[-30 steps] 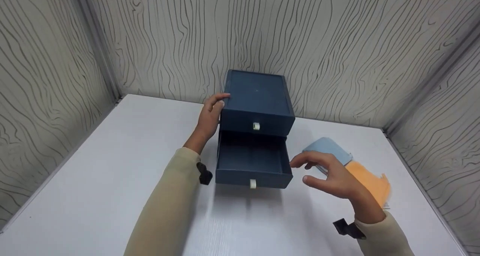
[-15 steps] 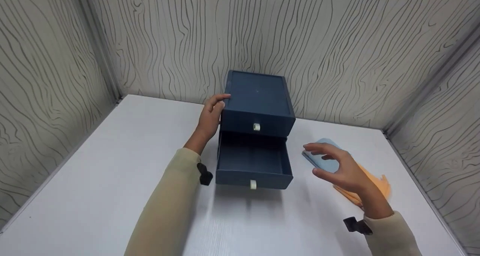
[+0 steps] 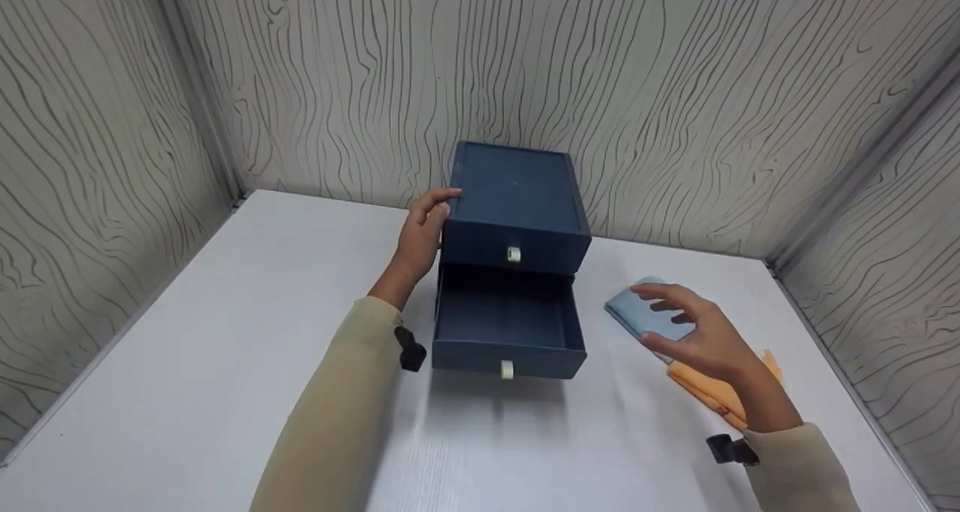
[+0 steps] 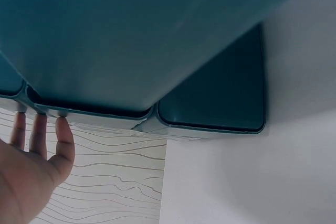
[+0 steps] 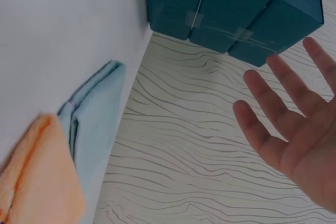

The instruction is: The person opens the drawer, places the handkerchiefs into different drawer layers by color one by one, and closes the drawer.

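Observation:
A dark blue drawer unit point(image 3: 517, 186) with small white pulls stands at the back of the table. Its middle drawer point(image 3: 501, 317) is pulled out, with nothing inside; in the left wrist view the bottom drawer point(image 4: 223, 93) sits closed beneath it. My left hand point(image 3: 417, 241) rests against the unit's left side, fingertips point(image 4: 63, 124) touching it near the top. My right hand point(image 3: 701, 332) hovers with loosely bent, spread fingers and holds nothing. Below it lie a folded light blue cloth point(image 3: 637, 313) and a folded orange cloth point(image 3: 705, 388), partly hidden by the hand and wrist.
The white table point(image 3: 300, 272) is enclosed by wood-grain patterned panels point(image 3: 337, 85) at the back and both sides. The pulled-out drawer's front juts over the table toward me.
My right hand has moved right, away from the pulled-out drawer's right edge, to above the cloths. My left hand, the drawer and the unit have stayed in place.

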Available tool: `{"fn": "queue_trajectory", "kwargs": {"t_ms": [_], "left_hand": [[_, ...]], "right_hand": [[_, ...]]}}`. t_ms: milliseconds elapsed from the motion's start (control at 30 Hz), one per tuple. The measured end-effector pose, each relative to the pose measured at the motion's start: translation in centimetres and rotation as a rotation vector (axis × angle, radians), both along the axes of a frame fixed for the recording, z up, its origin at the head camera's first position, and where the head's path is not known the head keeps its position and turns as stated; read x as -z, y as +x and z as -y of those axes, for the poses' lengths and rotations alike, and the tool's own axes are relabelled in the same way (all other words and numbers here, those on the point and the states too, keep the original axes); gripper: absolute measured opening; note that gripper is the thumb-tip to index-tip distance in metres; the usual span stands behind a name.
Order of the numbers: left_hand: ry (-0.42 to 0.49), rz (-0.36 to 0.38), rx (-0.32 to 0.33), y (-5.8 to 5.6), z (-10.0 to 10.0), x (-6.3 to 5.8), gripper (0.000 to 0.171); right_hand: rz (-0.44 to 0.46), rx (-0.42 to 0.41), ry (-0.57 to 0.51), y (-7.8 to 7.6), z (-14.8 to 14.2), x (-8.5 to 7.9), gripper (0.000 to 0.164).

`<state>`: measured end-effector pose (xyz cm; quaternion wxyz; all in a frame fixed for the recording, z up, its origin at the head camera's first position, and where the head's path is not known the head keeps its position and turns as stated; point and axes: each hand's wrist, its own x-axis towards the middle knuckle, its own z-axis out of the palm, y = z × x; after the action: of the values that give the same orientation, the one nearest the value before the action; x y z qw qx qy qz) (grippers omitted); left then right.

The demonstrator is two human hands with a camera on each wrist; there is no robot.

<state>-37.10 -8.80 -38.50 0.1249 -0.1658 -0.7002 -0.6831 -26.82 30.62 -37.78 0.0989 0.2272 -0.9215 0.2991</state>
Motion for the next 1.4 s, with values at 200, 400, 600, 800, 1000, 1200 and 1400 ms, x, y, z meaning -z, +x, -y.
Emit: {"fn": "queue_trajectory", "kwargs": {"t_ms": [200,400,600,800,1000,1200,1400], "left_hand": [[0.01,-0.008,0.013,0.0,0.0,0.0,0.037],[-0.005,0.002,0.015,0.1,0.1,0.0,0.038],[-0.005,0.008,0.048,0.0,0.2,-0.1,0.039],[0.0,0.007,0.01,0.1,0.0,-0.1,0.037],[0.006,-0.013,-0.003,0.2,-0.1,0.0,0.037],[0.011,-0.012,0.012,0.1,-0.1,0.0,0.037],[0.023,-0.002,0.041,0.3,0.1,-0.2,0.039]], "right_hand": [[0.018,0.029,0.031,-0.5,-1.3,0.5,0.053],[0.055,0.07,0.076,-1.1,-2.9,1.5,0.054],[0.107,0.111,0.106,-1.6,-4.5,2.7,0.054],[0.166,0.14,0.113,-1.7,-5.7,3.2,0.054],[0.211,0.162,0.127,-1.9,-6.7,3.5,0.053],[0.235,0.187,0.157,-2.0,-7.3,4.1,0.05],[0.277,0.208,0.191,-2.0,-7.8,4.5,0.047]]}}
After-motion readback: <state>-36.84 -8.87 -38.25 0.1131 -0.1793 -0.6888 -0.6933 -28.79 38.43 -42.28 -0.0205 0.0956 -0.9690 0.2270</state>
